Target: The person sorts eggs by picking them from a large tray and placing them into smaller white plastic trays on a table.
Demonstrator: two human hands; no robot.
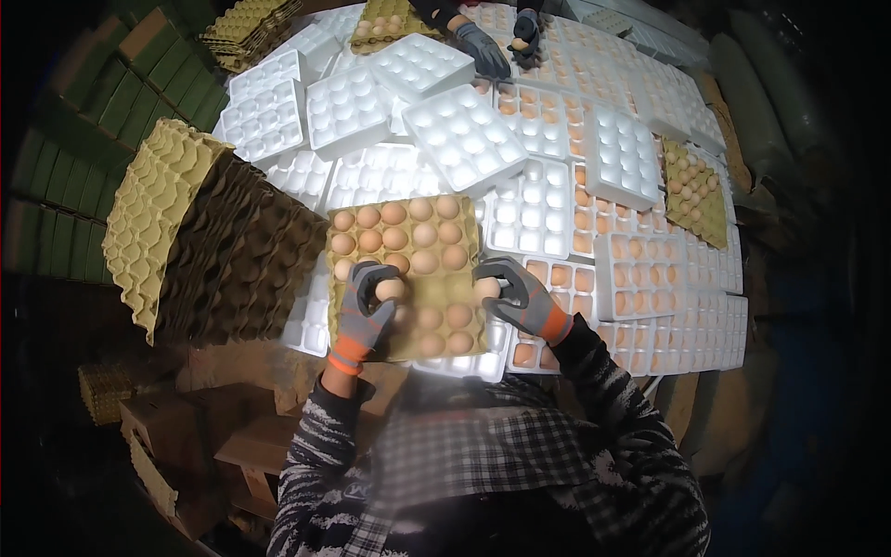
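Observation:
In a grey and orange glove, my left hand [365,310] holds a brown egg [390,289] over the left part of a yellowish pulp egg tray [437,288]. My right hand [523,296], gloved alike, grips a paler egg [486,287] at the tray's right edge. The pulp tray lies before me with eggs in most of its cups; some cups in its middle and lower rows are bare, and my left hand hides others. Just right of it are a white foam tray [530,207] with unfilled cups and a foam tray with eggs [559,276] partly under my right hand.
Tall stacked pulp trays [223,244] stand at the left. White foam trays [463,138] lie loosely across the table's back; stacks of egg-filled foam trays [639,275] fill the right. Another person's gloved hands [482,50] work at the far edge. Cardboard boxes [167,432] sit below left.

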